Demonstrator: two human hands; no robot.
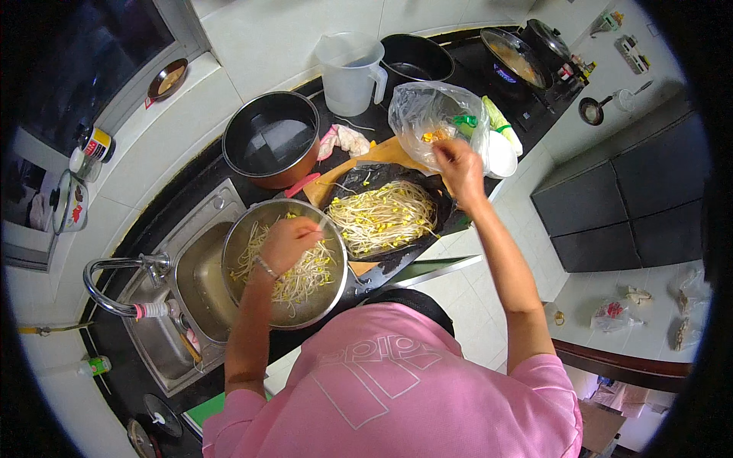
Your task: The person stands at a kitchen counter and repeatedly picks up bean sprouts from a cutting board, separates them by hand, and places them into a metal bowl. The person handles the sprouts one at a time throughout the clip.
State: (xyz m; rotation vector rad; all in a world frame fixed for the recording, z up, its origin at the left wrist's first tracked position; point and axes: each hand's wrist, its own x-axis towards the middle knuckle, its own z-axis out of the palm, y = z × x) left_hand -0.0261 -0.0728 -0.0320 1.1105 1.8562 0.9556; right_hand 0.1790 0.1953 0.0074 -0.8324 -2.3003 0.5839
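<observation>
A steel basin (pixel 309 314) holding bean sprouts (pixel 303 280) rests partly over the sink. Above it is my left hand (pixel 289 243), its fingertips together; whether a sprout is between them is unclear. A pile of bean sprouts (pixel 383 217) lies on a black plastic bag (pixel 378 173) on a wooden board (pixel 389 150). My right hand (pixel 458 169) is at the near edge of a clear plastic bag (pixel 438 103), fingers pinched; what they hold, if anything, cannot be made out. Orange scraps and something green show inside that bag.
A double sink (pixel 212 280) with a curved faucet (pixel 109 286) stands at left. Behind the board are a black-lined pot (pixel 272 137), a plastic pitcher (pixel 350 74) and a black pan (pixel 418 57). A lidded wok (pixel 512 57) sits over a lit burner (pixel 503 73). An open drawer (pixel 441 270) juts below the counter.
</observation>
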